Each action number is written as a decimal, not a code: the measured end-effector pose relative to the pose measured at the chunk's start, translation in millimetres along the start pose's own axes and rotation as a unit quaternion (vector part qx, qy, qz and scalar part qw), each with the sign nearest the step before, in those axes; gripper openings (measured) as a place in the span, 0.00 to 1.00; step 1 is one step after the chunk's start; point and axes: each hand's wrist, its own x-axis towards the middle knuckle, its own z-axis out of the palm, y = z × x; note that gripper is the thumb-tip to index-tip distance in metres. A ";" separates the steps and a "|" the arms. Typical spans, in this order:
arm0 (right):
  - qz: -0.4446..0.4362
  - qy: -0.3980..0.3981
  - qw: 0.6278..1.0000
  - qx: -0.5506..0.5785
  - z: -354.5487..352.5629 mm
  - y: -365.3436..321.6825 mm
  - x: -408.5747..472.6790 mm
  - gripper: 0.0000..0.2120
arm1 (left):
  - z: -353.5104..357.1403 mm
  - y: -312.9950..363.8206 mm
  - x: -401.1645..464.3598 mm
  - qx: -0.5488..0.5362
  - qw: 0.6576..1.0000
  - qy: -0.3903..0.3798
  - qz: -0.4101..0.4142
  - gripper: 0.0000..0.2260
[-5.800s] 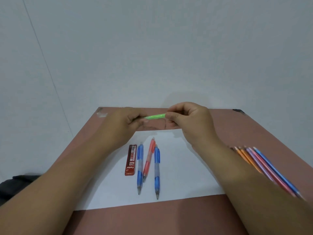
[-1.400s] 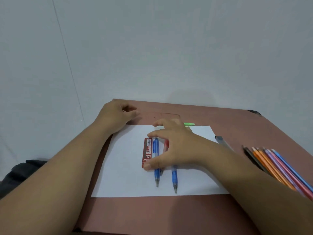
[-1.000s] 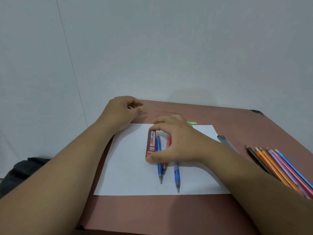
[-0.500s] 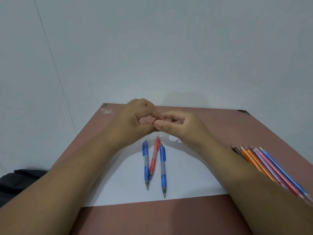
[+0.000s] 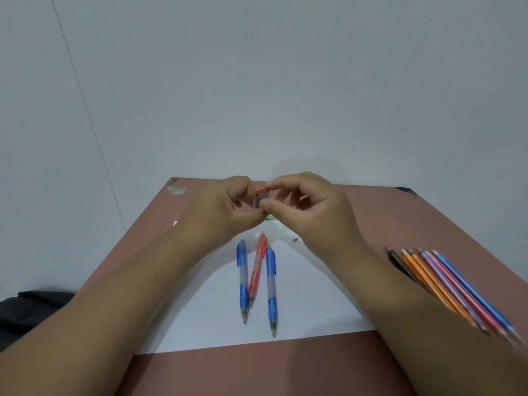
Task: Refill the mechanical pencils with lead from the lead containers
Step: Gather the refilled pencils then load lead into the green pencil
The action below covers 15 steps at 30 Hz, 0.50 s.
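Both hands meet above the far edge of the white paper sheet (image 5: pixel 308 310). The left hand (image 5: pixel 225 207) curls round the red lead container (image 5: pixel 260 197), mostly hidden, while the right hand (image 5: pixel 308 207) pinches its exposed red end between thumb and forefinger. Its long axis cannot be told. On the paper, nearer than the hands, lie three plastic mechanical pencils (image 5: pixel 258 278), slim cylinders, two blue and one red, tips pointing toward the person.
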 end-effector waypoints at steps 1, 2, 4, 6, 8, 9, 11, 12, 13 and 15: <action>0.005 0.001 1.000 0.005 1.2 -0.7 0.4 0.09 | 1.3 -0.2 0.1 -0.004 1.000 -0.002 0.001 0.08; 0.021 0.003 1.000 0.017 1.9 -0.5 0.9 0.09 | 2.7 0.4 0.2 -0.008 1.000 -0.005 0.000 0.08; 0.074 0.007 0.996 0.049 1.5 0.0 2.8 0.09 | 4.2 4.7 0.1 -0.023 1.000 -0.017 -0.011 0.07; 0.121 0.017 0.988 0.097 -1.1 2.3 6.0 0.09 | 3.9 10.1 -0.4 -0.080 0.995 -0.039 -0.044 0.06; 0.152 0.031 0.975 0.157 -4.3 3.2 10.0 0.10 | 2.6 13.2 -1.7 -0.172 0.979 -0.067 -0.084 0.09; 0.163 0.035 0.969 0.180 -5.8 3.8 11.5 0.10 | 2.3 12.9 -1.6 -0.208 0.971 -0.077 -0.095 0.11; 0.182 0.041 0.960 0.207 -7.6 7.4 12.4 0.10 | 3.7 10.5 -1.1 -0.234 0.962 -0.083 -0.109 0.13; 0.192 0.042 0.957 0.215 -8.4 10.6 12.2 0.10 | 5.0 9.9 -0.9 -0.238 0.961 -0.080 -0.116 0.12; 0.200 0.040 0.953 0.223 -8.8 13.2 11.9 0.09 | 6.4 9.7 -0.1 -0.241 0.960 -0.072 -0.121 0.11; 0.209 0.019 0.945 0.250 -9.4 18.2 10.2 0.08 | 8.5 10.4 0.9 -0.243 0.960 -0.052 -0.125 0.08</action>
